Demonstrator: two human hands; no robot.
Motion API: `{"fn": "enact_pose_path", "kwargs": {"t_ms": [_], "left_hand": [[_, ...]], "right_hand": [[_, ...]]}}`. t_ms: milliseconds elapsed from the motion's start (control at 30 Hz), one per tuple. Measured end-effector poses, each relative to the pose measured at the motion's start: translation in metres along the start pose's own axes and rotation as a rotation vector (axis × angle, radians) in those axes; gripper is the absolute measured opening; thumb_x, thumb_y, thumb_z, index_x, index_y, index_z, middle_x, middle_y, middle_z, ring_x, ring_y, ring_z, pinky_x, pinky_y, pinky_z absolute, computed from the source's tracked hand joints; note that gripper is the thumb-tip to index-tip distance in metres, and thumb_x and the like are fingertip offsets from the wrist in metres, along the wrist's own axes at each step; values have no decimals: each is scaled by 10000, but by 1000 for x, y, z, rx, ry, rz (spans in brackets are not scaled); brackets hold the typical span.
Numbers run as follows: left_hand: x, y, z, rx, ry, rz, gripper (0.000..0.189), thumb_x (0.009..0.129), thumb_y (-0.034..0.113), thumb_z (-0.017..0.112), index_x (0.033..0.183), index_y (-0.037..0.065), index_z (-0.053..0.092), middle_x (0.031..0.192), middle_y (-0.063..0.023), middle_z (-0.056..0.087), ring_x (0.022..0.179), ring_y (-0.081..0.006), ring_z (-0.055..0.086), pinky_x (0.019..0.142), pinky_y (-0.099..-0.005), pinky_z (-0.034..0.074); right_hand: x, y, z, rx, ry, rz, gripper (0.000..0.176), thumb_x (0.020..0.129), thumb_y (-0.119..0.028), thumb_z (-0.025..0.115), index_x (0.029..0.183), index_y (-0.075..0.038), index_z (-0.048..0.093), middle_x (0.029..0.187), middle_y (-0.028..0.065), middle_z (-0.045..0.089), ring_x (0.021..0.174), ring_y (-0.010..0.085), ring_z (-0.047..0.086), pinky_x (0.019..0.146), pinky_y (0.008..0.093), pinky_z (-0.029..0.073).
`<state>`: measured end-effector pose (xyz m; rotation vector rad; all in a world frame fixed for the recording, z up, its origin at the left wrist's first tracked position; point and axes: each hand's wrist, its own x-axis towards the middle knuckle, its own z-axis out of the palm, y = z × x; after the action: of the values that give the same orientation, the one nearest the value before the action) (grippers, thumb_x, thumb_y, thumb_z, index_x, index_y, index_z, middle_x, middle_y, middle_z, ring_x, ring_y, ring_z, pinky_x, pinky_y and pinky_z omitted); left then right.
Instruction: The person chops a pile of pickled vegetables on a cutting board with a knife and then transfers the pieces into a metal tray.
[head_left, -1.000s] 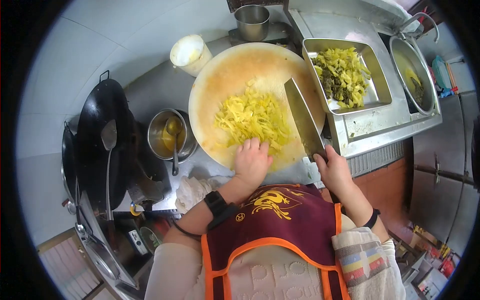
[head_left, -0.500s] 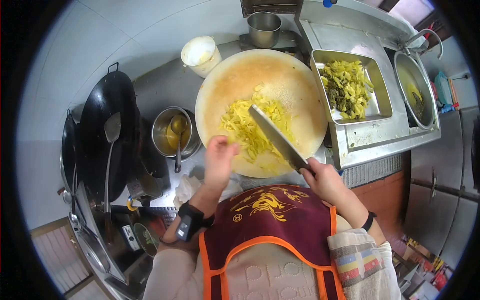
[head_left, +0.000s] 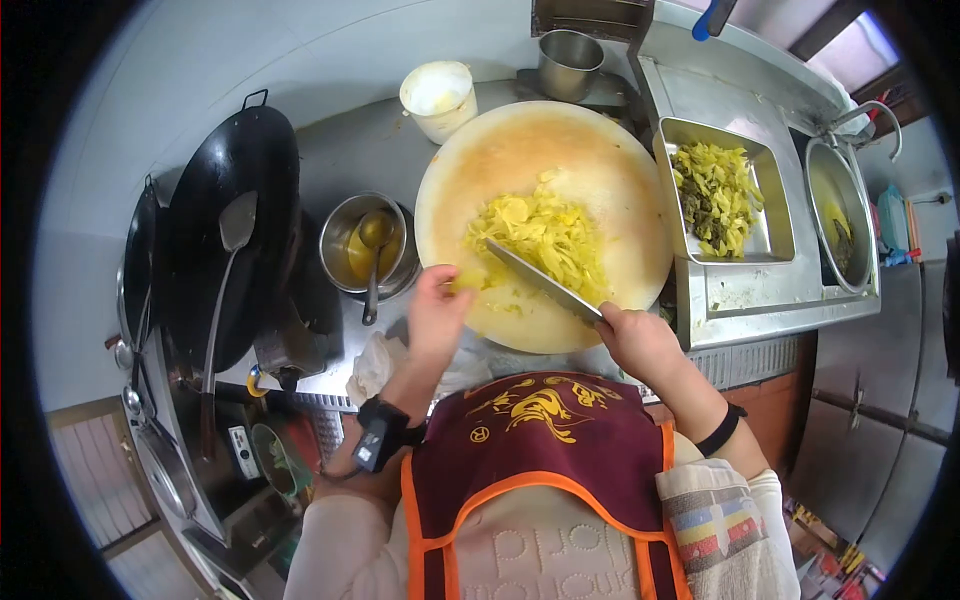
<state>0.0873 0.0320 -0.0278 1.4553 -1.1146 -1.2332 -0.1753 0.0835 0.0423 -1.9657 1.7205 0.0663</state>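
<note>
My right hand grips the handle of a cleaver, its blade slanting across the near side of a heap of chopped yellow-green leafy vegetable. The heap lies on a round, pale chopping board. At the board's near left edge is my left hand, its fingers curled. A small, blurred piece of yellow vegetable shows at its fingertips.
Left of the board stand a metal pot with a ladle and a black wok with a turner. A steel tray of chopped vegetable is on the right, beside a sink. Behind is a white tub.
The cleaver has come down with its blade turned more edge-on, along the near side of the heap. My left hand stays curled by the board's edge. The whole view has shifted slightly.
</note>
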Motion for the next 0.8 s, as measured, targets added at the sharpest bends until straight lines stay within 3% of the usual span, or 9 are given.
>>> {"fn": "enact_pose_path", "kwargs": {"t_ms": [67,133,200,267,367,467,567,800], "left_hand": [[-8,-10,8,138,-81,26,319,747,22,616,1046,27,508,946,-93,585,820,-181,575,704,-277,479],[-17,-5,15,546,-200,294,334,717,38,637,1038,37,546,935,-96,583,886,-216,565,737,-287,487],[-23,-7,16,548,-200,283,346,684,51,651,1022,44,576,923,-108,569,903,-255,555,767,-307,478],[-26,-8,14,688,-90,497,335,669,64,657,993,49,573,910,-114,561,898,-270,552,786,-336,460],[-31,-10,7,633,-98,411,293,663,71,650,942,51,563,911,-130,550,927,-325,515,832,-389,419],[-32,-16,4,614,-97,339,256,670,84,653,905,53,556,892,-128,551,908,-319,518,812,-392,424],[-32,-15,5,672,-51,371,213,677,97,655,871,57,578,863,-111,562,838,-302,534,737,-389,437],[-27,-18,10,655,23,362,109,693,100,637,786,68,592,823,-95,584,854,-304,537,753,-382,440]], "right_hand": [[-1,-3,3,9,-9,1,149,858,-216,480,860,-70,507,670,175,603,655,348,609,593,459,481],[-3,-4,7,83,35,-14,151,857,-207,488,854,-56,498,663,185,597,647,369,599,592,469,477],[-6,-11,11,128,40,-20,152,855,-200,496,850,-49,493,655,192,593,634,378,592,583,471,475],[-6,-21,12,179,46,-24,153,853,-193,503,846,-41,489,648,199,589,621,388,586,573,474,473],[-6,-37,7,233,91,-139,165,852,-178,511,845,-18,468,634,211,581,585,388,579,536,463,472],[-2,-51,5,197,81,-169,166,857,-175,502,862,-14,460,641,202,588,593,376,589,537,455,475],[5,-56,14,60,-19,-182,161,868,-171,476,875,-11,455,648,193,596,608,365,603,554,446,485],[12,-59,18,-69,-112,-138,149,867,-148,448,886,0,446,662,193,607,631,363,616,595,450,497]]}}
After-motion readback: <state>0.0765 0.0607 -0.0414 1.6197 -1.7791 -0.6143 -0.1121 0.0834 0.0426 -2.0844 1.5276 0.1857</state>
